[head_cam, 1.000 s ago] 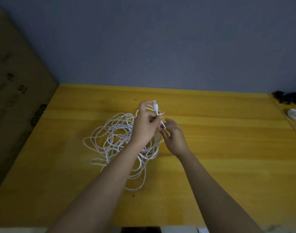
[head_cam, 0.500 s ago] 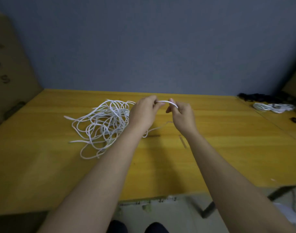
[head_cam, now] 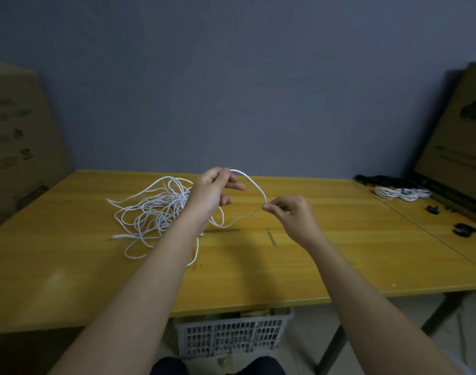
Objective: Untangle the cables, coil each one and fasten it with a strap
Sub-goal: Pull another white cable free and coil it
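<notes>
Holding: both hands are raised over the yellow wooden bench (head_cam: pixel 339 261) with one white cable stretched between them in an arch.
Left hand: the left hand (head_cam: pixel 209 193) pinches the white cable (head_cam: pixel 254 184) between thumb and forefinger at the top of the arch, the other fingers loosely curled below.
Right hand: the right hand (head_cam: pixel 291 212) pinches the same cable at its fingertips, lower and to the right of the left hand, the remaining fingers curled in.
Cable path: from the right hand's pinch the cable drops to the bench, curves left under the left hand, and runs into the heap.
Tangle: a loose heap of white cables (head_cam: pixel 150 209) lies on the bench just left of the left forearm, loops spilling toward the near edge.
Coiled cables: a few white coiled bundles (head_cam: pixel 402 193) sit at the far right of the bench, well apart from the hands.
Straps: small black pieces (head_cam: pixel 462 230) lie near those bundles; a dark pile (head_cam: pixel 377 180) sits behind them, too blurred to tell what it is.
Under bench: a grey plastic crate (head_cam: pixel 231 336) stands on the floor.
Sides: cardboard boxes (head_cam: pixel 17 147) stand at the left and right.
</notes>
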`<move>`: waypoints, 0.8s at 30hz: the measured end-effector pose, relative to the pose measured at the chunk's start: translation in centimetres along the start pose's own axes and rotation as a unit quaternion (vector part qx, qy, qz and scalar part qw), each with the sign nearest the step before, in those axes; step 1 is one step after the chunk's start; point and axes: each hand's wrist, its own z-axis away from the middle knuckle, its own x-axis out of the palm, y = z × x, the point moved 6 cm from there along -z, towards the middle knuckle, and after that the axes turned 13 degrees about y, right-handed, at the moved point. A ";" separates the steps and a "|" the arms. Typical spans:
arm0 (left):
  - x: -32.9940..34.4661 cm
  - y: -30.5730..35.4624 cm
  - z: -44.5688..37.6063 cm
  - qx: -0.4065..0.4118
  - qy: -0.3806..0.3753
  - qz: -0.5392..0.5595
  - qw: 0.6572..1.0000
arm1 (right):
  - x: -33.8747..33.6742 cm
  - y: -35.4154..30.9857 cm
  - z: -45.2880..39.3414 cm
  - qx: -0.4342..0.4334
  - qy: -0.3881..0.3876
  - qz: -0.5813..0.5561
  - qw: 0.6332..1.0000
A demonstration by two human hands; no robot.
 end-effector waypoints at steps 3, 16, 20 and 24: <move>0.4 0.2 0.4 -0.017 -0.031 0.020 0.999 | -0.6 0.4 -0.5 -0.004 0.059 0.061 0.996; 0.1 1.3 -0.3 -0.020 -0.026 0.059 0.998 | -0.6 -1.1 -1.8 0.126 0.085 -0.222 0.963; 0.5 1.4 -0.4 -0.016 -0.024 0.019 0.999 | -3.1 -2.7 -3.7 0.105 0.191 -0.204 0.954; 1.7 3.5 -0.9 0.042 -0.043 -0.046 0.997 | -2.7 -3.4 -5.1 0.203 0.198 -0.317 0.905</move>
